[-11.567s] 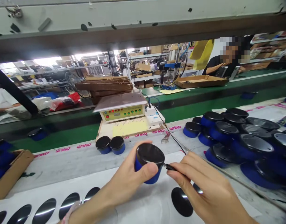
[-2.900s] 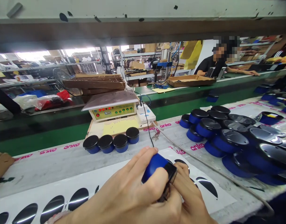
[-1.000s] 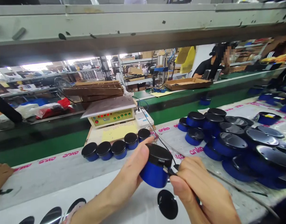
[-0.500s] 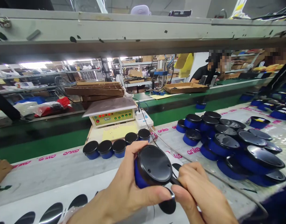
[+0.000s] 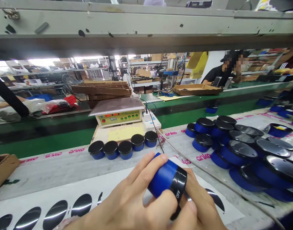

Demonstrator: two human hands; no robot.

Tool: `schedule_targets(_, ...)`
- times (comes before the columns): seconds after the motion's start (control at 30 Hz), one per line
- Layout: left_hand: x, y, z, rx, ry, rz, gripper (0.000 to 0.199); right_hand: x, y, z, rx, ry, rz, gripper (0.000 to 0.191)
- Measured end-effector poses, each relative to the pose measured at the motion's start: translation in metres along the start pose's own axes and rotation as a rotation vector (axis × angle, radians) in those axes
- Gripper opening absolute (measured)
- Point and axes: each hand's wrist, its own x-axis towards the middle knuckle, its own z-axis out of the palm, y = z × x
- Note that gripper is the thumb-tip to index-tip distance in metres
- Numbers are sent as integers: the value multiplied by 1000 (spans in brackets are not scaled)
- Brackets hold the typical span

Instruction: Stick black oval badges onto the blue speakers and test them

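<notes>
My left hand (image 5: 137, 191) grips a round blue-and-black housing (image 5: 164, 179), tilted on its side, with "OFF" printed in white on its black rim. Close behind it, my right hand (image 5: 201, 195) is closed, its fingers partly hidden by the housing. A thin shiny edge (image 5: 188, 195) shows by those fingers, too little of it to name. Below lies a white sheet (image 5: 117, 183) with glossy black oval stickers (image 5: 56, 213); another black sticker (image 5: 215, 199) is visible past my right hand.
Several blue-and-black housings (image 5: 125, 149) form a row at mid-table; many more are piled (image 5: 241, 150) at right. A grey cable (image 5: 228, 188) crosses the table. Behind stand a control box (image 5: 120, 118), a green conveyor (image 5: 180, 110) and a seated person (image 5: 215, 75). An overhead beam (image 5: 137, 24) spans the top.
My left hand has turned the housing from its black flat face to its side, showing the blue body and "OFF". My right hand has moved in behind it. The view has shifted slightly.
</notes>
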Motion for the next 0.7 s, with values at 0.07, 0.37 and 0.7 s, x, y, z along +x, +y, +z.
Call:
schedule_targets(0.07,3,-5,0,9,-6,-8,18,-2,1,1,-14,-27,1,20)
schedule_targets(0.37,-3,-15,10,-175,42,-44,15,-8,4,2,-114,32,31,11)
schedule_targets(0.7,-30,-39,48,-336,-244,-593,58,-38,39,-35,-387,135,86,17)
